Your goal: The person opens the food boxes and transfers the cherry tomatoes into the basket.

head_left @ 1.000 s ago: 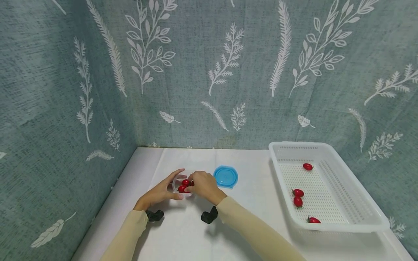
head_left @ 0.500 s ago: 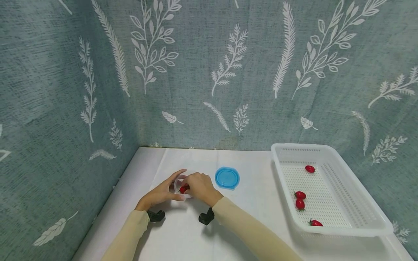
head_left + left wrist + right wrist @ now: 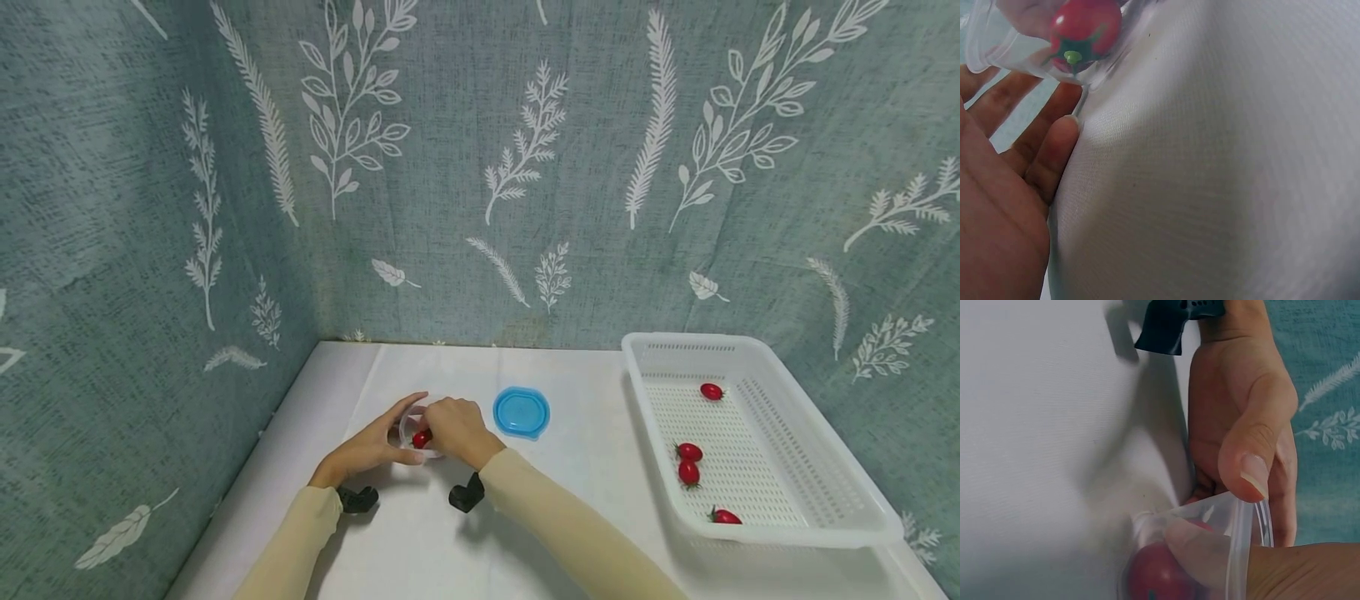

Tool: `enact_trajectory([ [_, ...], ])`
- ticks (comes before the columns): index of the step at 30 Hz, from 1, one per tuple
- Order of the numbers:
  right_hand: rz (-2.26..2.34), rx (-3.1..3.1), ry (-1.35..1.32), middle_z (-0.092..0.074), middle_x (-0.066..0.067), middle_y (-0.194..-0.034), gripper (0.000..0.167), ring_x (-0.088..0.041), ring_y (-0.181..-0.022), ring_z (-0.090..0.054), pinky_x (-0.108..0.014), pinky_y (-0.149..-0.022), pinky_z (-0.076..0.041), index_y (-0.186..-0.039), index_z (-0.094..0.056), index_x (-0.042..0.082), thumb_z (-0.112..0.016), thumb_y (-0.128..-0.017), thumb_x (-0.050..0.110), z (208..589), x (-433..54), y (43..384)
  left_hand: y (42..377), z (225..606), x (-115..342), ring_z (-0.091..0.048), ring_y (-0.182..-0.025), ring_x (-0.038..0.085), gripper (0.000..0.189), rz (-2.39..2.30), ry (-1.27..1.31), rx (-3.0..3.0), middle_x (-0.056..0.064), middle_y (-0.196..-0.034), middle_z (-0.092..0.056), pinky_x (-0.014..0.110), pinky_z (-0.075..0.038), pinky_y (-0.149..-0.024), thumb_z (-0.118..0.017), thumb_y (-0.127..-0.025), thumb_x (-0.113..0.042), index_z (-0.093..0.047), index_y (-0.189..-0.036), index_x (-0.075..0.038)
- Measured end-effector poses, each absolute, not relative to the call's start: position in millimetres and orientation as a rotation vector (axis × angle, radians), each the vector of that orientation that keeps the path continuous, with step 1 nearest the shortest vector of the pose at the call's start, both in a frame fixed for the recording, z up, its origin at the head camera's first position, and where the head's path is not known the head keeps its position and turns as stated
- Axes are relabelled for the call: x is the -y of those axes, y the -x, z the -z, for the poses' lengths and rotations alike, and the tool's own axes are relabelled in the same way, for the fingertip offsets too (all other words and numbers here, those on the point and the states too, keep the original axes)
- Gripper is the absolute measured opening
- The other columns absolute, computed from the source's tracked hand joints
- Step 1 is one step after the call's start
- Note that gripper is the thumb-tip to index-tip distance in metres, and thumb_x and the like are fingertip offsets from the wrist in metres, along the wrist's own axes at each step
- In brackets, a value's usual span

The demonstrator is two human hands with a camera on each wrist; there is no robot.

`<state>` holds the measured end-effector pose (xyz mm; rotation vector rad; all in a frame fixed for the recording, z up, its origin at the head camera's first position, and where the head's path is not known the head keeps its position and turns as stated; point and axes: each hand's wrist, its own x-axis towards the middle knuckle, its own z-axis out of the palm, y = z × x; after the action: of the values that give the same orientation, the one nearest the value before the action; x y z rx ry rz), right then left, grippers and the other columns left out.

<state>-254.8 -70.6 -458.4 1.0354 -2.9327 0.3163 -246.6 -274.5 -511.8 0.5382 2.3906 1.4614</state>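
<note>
A small clear plastic container (image 3: 406,422) stands on the white table, tilt hard to judge. My left hand (image 3: 366,452) holds it from the left, thumb near and fingers on the far side. My right hand (image 3: 459,430) reaches into it from the right, thumb and fingers down inside. A red cherry tomato (image 3: 421,439) shows beside the right fingers. Through the clear wall in the left wrist view, a tomato (image 3: 1088,28) with a green stem end appears. In the right wrist view my right thumb (image 3: 1200,550) lies against a tomato (image 3: 1160,574); the other fingertips are hidden.
A blue lid (image 3: 521,412) lies on the table, right of the hands. At the right stands a white perforated basket (image 3: 765,454) with several cherry tomatoes (image 3: 688,452). Patterned cloth (image 3: 450,167) hangs behind and to the left.
My right hand has gone deeper into the container and slightly left. Several tomatoes showed in it earlier; one shows in the head view now. The left hand keeps its hold.
</note>
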Motion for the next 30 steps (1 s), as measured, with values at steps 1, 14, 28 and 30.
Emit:
enact_trajectory([
  [1,-0.313,2.937,-1.032,-0.074,0.009,-0.086,0.012,-0.009,-0.073,-0.063,-0.03,-0.064,-0.054,-0.096,-0.083,0.023,-0.085,-0.088,0.031,458,71,255,246,512,275,-0.045,-0.129,0.026,0.102,-1.46,-0.534,-2.391,-0.001,-0.16,-0.037,0.048,-0.036,-0.102,-0.087,-0.083,-0.033,-0.025,-0.162,-0.04],
  [14,-0.29,2.982,-1.096,-0.072,0.008,-0.08,0.009,-0.008,-0.068,-0.059,-0.026,-0.066,-0.054,-0.089,-0.082,0.018,-0.085,-0.088,0.027,450,66,256,246,512,275,-0.041,-0.128,0.027,0.102,-1.447,-0.509,-2.398,0.003,-0.164,-0.029,0.047,-0.036,-0.099,-0.088,-0.082,-0.034,-0.024,-0.162,-0.04],
  [28,0.132,3.021,-1.089,-0.073,0.001,-0.095,0.028,-0.016,-0.081,-0.069,-0.032,-0.076,-0.058,-0.106,-0.078,0.017,-0.086,-0.086,0.035,442,72,256,246,513,274,-0.034,-0.145,0.027,0.105,-1.491,-0.557,-2.37,0.001,-0.162,-0.035,0.053,-0.034,-0.108,-0.089,-0.082,-0.025,-0.025,-0.164,-0.03],
  [30,0.136,3.029,-1.096,-0.073,0.001,-0.096,0.03,-0.016,-0.083,-0.069,-0.032,-0.077,-0.058,-0.109,-0.078,0.016,-0.086,-0.086,0.034,443,72,257,246,513,274,-0.036,-0.144,0.026,0.104,-1.49,-0.553,-2.371,0.001,-0.161,-0.037,0.053,-0.034,-0.108,-0.089,-0.082,-0.025,-0.025,-0.164,-0.032],
])
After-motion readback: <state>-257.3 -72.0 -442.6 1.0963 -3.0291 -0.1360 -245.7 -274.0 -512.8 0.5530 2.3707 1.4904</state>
